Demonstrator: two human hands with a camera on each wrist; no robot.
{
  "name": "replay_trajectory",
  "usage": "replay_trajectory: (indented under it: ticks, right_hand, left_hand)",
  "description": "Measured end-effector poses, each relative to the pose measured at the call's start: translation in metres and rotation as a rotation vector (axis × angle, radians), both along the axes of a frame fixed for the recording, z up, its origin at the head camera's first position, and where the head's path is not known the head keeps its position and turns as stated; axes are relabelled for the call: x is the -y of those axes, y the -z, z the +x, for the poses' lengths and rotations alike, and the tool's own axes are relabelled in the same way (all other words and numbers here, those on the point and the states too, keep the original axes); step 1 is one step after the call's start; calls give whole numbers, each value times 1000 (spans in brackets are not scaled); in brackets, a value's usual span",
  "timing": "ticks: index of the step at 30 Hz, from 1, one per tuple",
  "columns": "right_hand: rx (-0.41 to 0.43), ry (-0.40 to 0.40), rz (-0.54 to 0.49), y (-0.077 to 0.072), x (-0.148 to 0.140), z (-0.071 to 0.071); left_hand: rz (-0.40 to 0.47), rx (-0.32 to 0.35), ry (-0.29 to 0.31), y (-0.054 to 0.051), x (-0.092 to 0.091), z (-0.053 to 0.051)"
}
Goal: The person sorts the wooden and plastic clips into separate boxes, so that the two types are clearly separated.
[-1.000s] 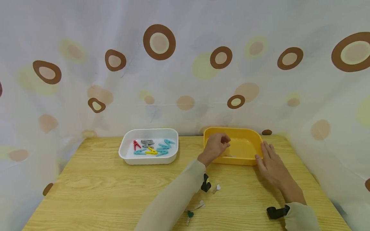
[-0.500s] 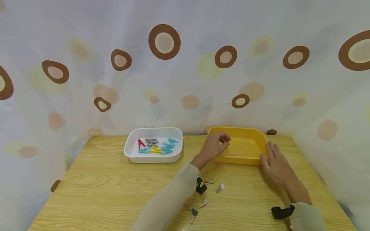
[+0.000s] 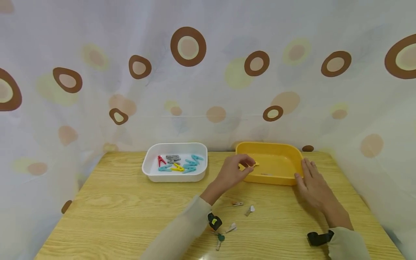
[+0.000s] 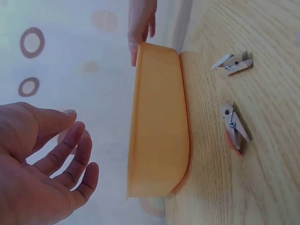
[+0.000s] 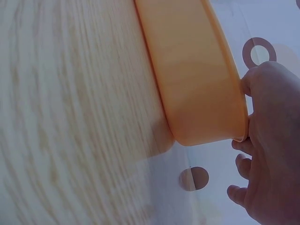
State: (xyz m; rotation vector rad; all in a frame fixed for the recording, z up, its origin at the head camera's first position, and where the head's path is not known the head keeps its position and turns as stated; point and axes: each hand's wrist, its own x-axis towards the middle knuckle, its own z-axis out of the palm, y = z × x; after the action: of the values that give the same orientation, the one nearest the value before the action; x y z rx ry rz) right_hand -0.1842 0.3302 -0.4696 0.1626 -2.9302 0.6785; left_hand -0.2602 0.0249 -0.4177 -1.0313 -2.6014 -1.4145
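Note:
My left hand (image 3: pixel 232 171) hovers at the left side of the yellow tray (image 3: pixel 279 180), fingers loosely bent. Nothing sits between its thumb and fingertips in the left wrist view, where it is apart from the tray. By its fingertips in the head view is a small yellowish bit (image 3: pixel 256 164), too small to identify. My right hand (image 3: pixel 313 184) rests on the tray's right end, fingers straight along the outside and thumb at the front rim. Inside the tray lies a small pale piece (image 3: pixel 266 174). Wooden clothespins lie in front, one (image 3: pixel 238 204) nearest the tray and another (image 3: pixel 250 210) with a white heart.
Closer to me are another white-heart clothespin (image 3: pixel 231 227) and one with a dark green heart (image 3: pixel 220 241), partly beside the left wrist's black camera strap (image 3: pixel 214 221). A white tray (image 3: pixel 177 178) with coloured and grey clothespins stands left. A patterned curtain (image 3: pixel 208 90) hangs behind.
My left hand has drawn back to the left from over the yellow tray, and its arm uncovers a clothespin on the table. The right hand stays at the rim. The head view has shifted slightly.

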Motion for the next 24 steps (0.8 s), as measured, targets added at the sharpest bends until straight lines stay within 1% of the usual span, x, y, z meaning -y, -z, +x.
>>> replay_trajectory:
  ticks: [2, 5, 11, 14, 18, 21, 24]
  right_hand:
    - [1, 1, -1, 2, -1, 0]
    - [-6, 4, 2, 4, -3, -1]
    - [-10, -1, -7, 7, -2, -1]
    - [-9, -2, -13, 6, -1, -1]
    - [-8, -3, -14, 4, -1, 0]
    - [-7, -3, -10, 3, -1, -1]
    - [1, -3, -11, 4, 0, -2]
  left_hand:
    - [10, -9, 8, 0, 5, 4]
    - [23, -2, 15, 0, 13, 11]
    - [44, 35, 14, 6, 30, 26]
    - [46, 64, 6, 9, 36, 32]
    - [57, 126, -16, 15, 44, 38]
    - [58, 165, -28, 21, 50, 41]
    - [40, 208, -43, 28, 56, 44]
